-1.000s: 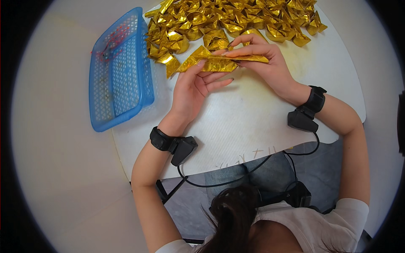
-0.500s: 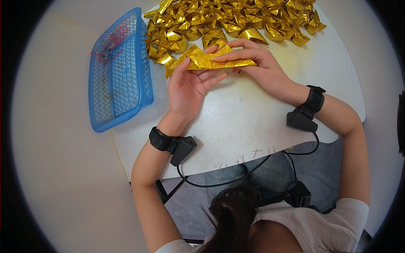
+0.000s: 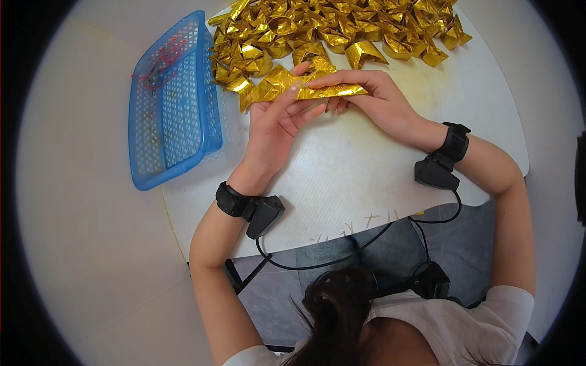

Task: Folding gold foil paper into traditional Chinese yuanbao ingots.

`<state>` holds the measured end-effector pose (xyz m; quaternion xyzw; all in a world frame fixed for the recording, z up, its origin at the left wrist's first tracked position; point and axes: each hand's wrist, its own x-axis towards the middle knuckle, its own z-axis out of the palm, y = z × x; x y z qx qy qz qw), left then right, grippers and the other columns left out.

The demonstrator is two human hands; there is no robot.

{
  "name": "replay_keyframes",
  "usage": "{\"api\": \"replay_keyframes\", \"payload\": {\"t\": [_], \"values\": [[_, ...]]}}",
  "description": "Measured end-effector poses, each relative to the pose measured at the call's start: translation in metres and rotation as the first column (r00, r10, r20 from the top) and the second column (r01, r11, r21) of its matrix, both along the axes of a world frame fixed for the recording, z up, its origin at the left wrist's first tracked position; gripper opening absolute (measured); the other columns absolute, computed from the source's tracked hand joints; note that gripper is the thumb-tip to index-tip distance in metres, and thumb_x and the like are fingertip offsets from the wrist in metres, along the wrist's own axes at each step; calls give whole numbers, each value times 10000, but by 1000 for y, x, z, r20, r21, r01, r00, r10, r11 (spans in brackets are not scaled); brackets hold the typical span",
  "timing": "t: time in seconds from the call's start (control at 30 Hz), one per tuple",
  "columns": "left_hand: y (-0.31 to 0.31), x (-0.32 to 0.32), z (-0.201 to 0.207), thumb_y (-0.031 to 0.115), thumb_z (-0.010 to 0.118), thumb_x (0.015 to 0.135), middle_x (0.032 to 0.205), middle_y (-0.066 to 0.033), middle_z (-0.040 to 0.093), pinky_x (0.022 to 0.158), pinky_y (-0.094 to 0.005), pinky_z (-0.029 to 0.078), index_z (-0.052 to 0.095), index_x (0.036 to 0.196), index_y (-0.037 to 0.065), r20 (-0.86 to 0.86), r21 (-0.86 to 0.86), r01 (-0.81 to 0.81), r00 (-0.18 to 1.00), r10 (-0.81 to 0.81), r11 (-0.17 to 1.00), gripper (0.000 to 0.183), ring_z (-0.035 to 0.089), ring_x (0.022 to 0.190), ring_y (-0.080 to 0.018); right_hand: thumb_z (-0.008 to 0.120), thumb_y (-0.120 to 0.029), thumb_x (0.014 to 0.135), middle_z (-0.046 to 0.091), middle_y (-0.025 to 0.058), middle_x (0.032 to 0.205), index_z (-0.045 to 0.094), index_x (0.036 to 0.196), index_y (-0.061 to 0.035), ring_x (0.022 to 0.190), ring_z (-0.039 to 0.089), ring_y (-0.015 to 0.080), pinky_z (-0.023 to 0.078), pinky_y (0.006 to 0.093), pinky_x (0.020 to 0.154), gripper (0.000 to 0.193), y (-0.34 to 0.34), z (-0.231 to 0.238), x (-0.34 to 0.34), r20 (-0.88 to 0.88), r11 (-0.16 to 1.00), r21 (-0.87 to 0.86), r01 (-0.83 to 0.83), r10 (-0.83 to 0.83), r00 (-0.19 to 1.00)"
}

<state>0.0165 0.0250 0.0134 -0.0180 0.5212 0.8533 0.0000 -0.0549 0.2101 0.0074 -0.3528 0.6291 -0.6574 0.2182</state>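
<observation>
- Nearest the person, a black wrist strap with a small box and cable sits on the left forearm, and a matching one on the right; the cables run down off the table's near edge, clear of the work, and are best kept there.
- The white round table is bare between the wrists and the hands, which leaves a flat patch to press a crease against if one is needed.
- The left hand lies palm up with its fingers loosely curled under the gold foil piece, gripping its left part.
- The right hand reaches across from the right, fingers closed narrowly on the piece's long right end, thumb side hidden beneath.
- The foil piece is held just above the table top, between both hands, right at the near edge of the heap.
- Judged from this grip, the fold will come out neater if both hands keep the long edge straight and taut, pinching with fingertips rather than crushing the thin foil, which looks to dent easily.
- Beyond lies the heap of folded gold pieces, touching one another; the held piece should stay apart so nothing is dragged.
- To the far left stands a blue plastic basket, partly overhanging the table's edge, holding only a few small bits.
</observation>
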Motion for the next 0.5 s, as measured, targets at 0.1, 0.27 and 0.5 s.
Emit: {"api": "replay_keyframes", "payload": {"t": [0.1, 0.27, 0.5], "values": [[-1, -1, -4, 72, 538, 925, 1334, -115, 485, 834, -296, 571, 415, 1324, -15, -7, -10, 12, 1000, -12, 1000, 426, 601, 1070, -207, 489, 6, 856, 646, 63, 1113, 623, 1161, -16, 923, 605, 113, 487, 243, 784, 334, 0, -5, -1, 39, 999, -19, -31, 32, 999], [-3, -1, -5, 79, 533, 933, 1342, -105, 470, 821, -274, 575, 395, 1345, -13, 2, 16, 29, 1000, -29, 999, 444, 604, 1055, -181, 484, 9, 866, 635, 62, 1121, 615, 1168, -17, 913, 603, 111, 492, 245, 766, 331, -1, -6, -1, 30, 999, -20, -26, 27, 999], [-1, -1, -3, 85, 528, 938, 1322, -101, 481, 826, -276, 574, 381, 1357, -4, -30, 35, -15, 999, 16, 999, 452, 613, 1033, -176, 505, -66, 898, 643, 80, 1052, 615, 1172, -36, 836, 608, 110, 492, 241, 738, 298, -6, -4, 9, -25, 997, -61, 52, -54, 998]]}}
